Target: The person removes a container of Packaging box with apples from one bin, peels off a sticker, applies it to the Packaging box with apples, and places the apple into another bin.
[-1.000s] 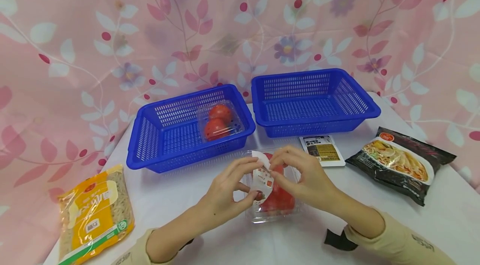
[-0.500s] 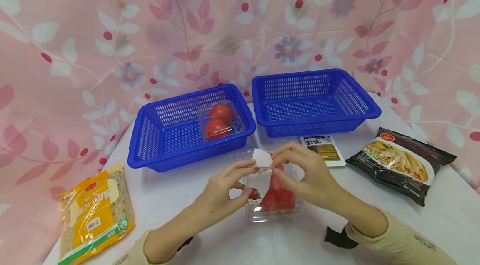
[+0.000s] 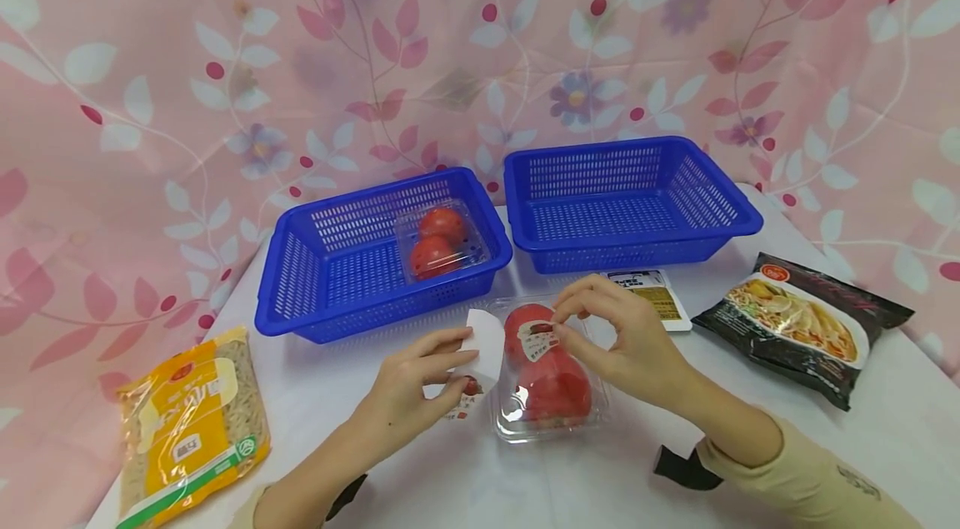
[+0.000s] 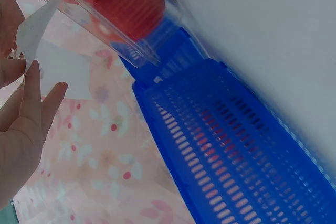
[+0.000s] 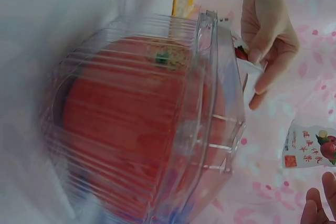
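Observation:
In the head view, my left hand pinches a curled white label sheet with a printed red fruit on it, left of a clear plastic box. My right hand pinches a small printed sticker by its edge, over the box. Inside the closed box lie two red tomatoes. The right wrist view shows the sticker upright by the right fingertips, apart from the sheet. In the left wrist view, the sheet bends up from between the left fingers.
Behind the hands stand two blue baskets; the left basket holds another clear box of tomatoes, the right basket stands beside it. A yellow bag lies at left, a flat packet and a black noodle bag at right.
The sticker has come off the sheet and is now in my right hand. My left hand has moved left with the sheet, uncovering the box's left side. The right hand has shifted slightly right.

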`<action>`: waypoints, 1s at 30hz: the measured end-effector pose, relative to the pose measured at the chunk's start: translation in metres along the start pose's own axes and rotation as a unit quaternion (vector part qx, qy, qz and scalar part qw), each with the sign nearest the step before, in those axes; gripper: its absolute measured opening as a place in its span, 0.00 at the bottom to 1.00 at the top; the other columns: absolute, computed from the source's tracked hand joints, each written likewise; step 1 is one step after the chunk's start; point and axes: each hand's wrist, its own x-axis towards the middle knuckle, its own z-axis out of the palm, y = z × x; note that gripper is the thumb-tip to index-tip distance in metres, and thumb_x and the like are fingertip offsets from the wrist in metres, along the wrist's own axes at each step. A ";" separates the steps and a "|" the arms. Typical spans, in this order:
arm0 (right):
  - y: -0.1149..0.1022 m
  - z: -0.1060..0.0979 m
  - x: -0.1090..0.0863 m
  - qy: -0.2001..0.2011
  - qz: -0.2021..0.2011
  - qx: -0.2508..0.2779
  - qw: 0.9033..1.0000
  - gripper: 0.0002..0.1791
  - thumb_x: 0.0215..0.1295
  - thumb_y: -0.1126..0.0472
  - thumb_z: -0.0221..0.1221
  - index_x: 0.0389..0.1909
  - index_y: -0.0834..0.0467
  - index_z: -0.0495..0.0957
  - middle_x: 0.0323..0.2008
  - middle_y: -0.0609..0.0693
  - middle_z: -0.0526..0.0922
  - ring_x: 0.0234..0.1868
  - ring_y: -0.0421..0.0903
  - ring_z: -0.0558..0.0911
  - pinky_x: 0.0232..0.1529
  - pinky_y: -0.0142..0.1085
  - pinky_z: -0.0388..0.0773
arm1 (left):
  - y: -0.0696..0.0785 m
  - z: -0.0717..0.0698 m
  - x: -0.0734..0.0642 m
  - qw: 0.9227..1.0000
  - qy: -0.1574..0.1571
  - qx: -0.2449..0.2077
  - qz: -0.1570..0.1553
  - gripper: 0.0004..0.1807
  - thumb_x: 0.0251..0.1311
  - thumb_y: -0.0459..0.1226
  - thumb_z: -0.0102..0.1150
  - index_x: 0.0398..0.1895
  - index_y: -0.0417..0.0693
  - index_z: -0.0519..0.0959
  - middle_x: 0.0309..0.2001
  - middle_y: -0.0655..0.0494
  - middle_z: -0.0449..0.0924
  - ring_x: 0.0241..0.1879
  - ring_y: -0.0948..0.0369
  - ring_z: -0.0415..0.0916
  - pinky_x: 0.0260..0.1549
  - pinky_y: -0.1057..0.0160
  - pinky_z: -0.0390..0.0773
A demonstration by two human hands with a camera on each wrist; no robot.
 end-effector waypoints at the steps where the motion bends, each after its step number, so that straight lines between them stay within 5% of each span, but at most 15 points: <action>1: 0.001 -0.001 0.000 0.002 -0.001 -0.001 1.000 0.16 0.47 0.74 0.65 0.32 0.51 0.79 0.36 0.45 0.78 0.41 0.42 0.75 0.37 0.31 0.74 | -0.002 -0.001 -0.002 1.000 0.003 0.002 -0.006 0.19 0.42 0.22 0.66 0.43 0.35 0.81 0.52 0.47 0.75 0.47 0.54 0.77 0.34 0.73 0.77; 11: 0.015 -0.004 -0.003 0.004 0.018 -0.032 0.999 0.15 0.48 0.73 0.65 0.31 0.50 0.79 0.34 0.41 0.79 0.38 0.40 0.75 0.34 0.29 0.73 | -0.012 -0.010 -0.022 0.995 -0.005 0.027 -0.094 0.17 0.43 0.23 0.65 0.41 0.32 0.81 0.45 0.49 0.79 0.42 0.56 0.79 0.30 0.75 0.76; 18: 0.025 -0.006 -0.004 0.000 0.023 -0.039 0.999 0.14 0.49 0.72 0.65 0.30 0.50 0.79 0.32 0.40 0.79 0.36 0.40 0.76 0.33 0.29 0.73 | -0.019 -0.011 -0.029 0.981 -0.085 0.054 -0.165 0.12 0.47 0.27 0.63 0.38 0.34 0.82 0.46 0.47 0.78 0.44 0.52 0.77 0.32 0.72 0.78; 30: 0.035 -0.007 -0.005 -0.005 0.039 -0.054 0.998 0.12 0.50 0.72 0.63 0.28 0.51 0.79 0.31 0.39 0.78 0.34 0.38 0.75 0.31 0.29 0.74 | -0.030 -0.012 -0.033 0.957 -0.178 0.097 -0.205 0.15 0.52 0.34 0.62 0.41 0.33 0.80 0.47 0.41 0.76 0.44 0.48 0.77 0.35 0.61 0.79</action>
